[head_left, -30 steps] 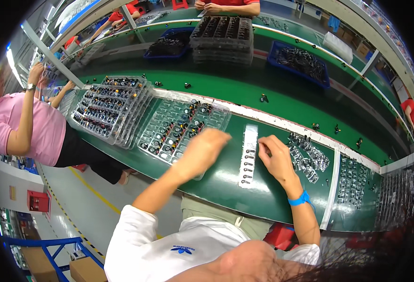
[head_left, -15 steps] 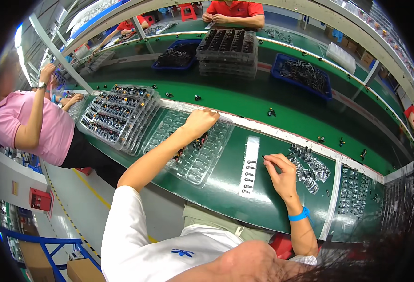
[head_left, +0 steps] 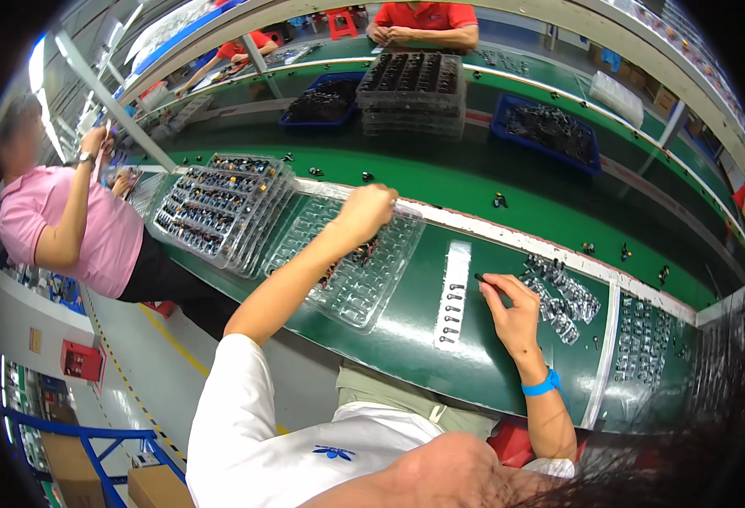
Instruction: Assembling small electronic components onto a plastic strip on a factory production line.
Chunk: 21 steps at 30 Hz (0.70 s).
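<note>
My left hand (head_left: 366, 215) reaches over the far edge of a clear plastic blister tray (head_left: 357, 311), near the white rail. Its fingers are curled together, and whatever they may hold is hidden. Some small dark parts lie in the tray's pockets, partly under my left forearm. My right hand (head_left: 513, 311) pinches a small black part (head_left: 480, 278) between thumb and fingertips. Left of that hand lies a white strip (head_left: 459, 262) bearing a row of several small black pieces (head_left: 449, 317). Loose clear-wrapped black parts (head_left: 569, 296) are heaped just right of the right hand.
A stack of filled clear trays (head_left: 220, 207) stands at left. Beyond the white rail (head_left: 508, 233), a green belt (head_left: 440, 188) carries scattered small parts. Blue bins (head_left: 588, 162) and stacked trays (head_left: 411, 93) sit farther back. A co-worker in pink (head_left: 76, 220) stands at left; others in red work opposite.
The whole view has shifted slightly right. My left hand has moved a little farther toward the belt. My right hand still pinches the black part. The co-worker in pink has turned somewhat.
</note>
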### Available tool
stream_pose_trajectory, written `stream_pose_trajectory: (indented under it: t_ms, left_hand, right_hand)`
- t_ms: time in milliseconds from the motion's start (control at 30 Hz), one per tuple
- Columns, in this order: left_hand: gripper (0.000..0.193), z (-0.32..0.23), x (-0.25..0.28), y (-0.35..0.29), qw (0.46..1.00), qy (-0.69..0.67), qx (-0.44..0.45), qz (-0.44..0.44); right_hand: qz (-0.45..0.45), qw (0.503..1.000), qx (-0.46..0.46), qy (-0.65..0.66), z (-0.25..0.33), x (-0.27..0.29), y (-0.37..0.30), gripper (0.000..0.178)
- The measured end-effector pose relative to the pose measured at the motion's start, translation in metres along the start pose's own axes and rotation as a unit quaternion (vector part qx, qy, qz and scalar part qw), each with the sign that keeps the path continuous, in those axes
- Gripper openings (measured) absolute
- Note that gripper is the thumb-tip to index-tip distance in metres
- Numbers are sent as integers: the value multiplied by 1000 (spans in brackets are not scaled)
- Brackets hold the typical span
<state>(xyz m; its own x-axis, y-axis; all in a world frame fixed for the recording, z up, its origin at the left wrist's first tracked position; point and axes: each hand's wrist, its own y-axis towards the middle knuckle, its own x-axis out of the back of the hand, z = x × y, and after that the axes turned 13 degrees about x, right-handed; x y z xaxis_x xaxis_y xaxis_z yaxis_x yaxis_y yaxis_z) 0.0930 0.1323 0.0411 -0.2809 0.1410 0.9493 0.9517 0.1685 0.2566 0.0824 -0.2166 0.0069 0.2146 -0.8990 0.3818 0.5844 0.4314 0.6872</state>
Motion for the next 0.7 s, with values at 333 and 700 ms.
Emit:
stream_pose_trajectory:
  t_ms: [333, 700]
  left_hand:
    - [23, -101, 16, -82, 805, -577, -25, 136]
    - [50, -115, -9, -103, 769, -608, 15, 197]
  right_hand:
    - [-36, 992, -23, 119, 22, 7, 15, 16]
    - [38, 992, -11, 118, 25, 10, 14, 20]
